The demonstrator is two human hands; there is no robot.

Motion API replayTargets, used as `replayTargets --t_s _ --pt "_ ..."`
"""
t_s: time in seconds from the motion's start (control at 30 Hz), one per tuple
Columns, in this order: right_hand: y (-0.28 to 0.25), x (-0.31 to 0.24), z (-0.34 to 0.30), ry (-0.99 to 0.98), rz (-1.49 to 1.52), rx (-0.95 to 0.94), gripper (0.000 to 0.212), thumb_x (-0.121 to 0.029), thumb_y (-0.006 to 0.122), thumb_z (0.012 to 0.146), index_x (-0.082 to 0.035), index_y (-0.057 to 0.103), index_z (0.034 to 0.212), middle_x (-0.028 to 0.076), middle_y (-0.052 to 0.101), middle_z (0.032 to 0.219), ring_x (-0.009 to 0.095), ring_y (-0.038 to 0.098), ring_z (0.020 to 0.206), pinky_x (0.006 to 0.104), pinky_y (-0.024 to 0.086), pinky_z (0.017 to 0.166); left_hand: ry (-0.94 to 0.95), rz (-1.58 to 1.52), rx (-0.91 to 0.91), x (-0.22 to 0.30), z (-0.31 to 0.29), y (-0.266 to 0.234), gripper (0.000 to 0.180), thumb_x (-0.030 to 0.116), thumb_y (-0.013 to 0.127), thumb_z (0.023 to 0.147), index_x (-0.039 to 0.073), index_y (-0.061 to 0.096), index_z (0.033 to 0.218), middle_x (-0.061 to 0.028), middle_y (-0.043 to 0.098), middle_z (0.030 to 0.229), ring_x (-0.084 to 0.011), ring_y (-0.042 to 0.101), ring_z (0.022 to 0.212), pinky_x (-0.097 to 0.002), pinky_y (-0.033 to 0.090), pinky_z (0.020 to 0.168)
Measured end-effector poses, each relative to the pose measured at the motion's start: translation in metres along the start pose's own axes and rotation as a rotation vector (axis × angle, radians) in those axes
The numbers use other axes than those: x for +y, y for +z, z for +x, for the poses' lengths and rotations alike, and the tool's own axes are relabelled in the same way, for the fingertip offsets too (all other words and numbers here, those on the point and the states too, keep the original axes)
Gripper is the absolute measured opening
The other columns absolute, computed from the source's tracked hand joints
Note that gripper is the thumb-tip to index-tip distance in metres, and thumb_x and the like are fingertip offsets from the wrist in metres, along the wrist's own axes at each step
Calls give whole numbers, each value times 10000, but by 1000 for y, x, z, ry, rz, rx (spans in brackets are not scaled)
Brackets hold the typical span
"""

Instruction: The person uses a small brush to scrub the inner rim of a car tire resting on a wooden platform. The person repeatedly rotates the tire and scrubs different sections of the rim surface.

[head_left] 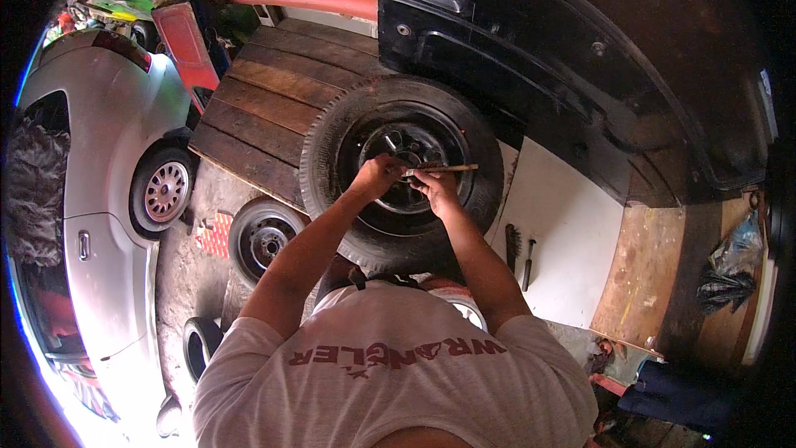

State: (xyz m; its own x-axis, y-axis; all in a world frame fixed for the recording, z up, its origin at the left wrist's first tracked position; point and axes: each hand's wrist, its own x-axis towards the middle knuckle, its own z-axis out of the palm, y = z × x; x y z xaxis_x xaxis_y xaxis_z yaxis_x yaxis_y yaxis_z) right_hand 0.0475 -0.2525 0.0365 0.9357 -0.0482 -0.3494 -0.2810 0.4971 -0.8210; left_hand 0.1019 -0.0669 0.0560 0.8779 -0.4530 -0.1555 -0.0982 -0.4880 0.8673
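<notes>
A black steel wheel with its tyre (319, 145) lies flat in front of me, and both my hands are over its hub. My right hand (438, 187) is closed round a slim paintbrush (456, 168), whose pale wooden handle points right. At the brush's other end, the fingers of my left hand (379, 176) are pinched together close to its tip. Whether they grip the tip or something small beside it is hidden. A small pale piece (390, 141) shows on the hub just beyond my left hand.
Dark wooden planks (269, 99) extend beyond the wheel to the left. On a white board (572, 232) at right lie a dark brush (512, 242) and a hammer-like tool (528, 265). A bare rim (264, 236), a tyre (199, 347) and a silver car (108, 257) are at left.
</notes>
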Motion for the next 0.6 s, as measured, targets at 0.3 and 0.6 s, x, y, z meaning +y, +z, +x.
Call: replayTargets --t_s 0.3,0.6 --pt "-43 -20 47 -257 -141 188 184 38 646 835 -21 587 999 132 655 959 261 677 867 380 577 792 80 437 450 -71 -20 -66 575 353 667 849 56 505 1313 -187 436 1393 -360 347 1343 -450 272 1128" --pt "-22 -34 62 -541 -1273 157 107 -139 681 843 -87 624 917 93 685 840 260 684 789 360 515 667 47 510 424 -75 -25 -59 682 481 575 876 78 412 1402 -175 322 1502 -331 246 1420 -460 139 1184"
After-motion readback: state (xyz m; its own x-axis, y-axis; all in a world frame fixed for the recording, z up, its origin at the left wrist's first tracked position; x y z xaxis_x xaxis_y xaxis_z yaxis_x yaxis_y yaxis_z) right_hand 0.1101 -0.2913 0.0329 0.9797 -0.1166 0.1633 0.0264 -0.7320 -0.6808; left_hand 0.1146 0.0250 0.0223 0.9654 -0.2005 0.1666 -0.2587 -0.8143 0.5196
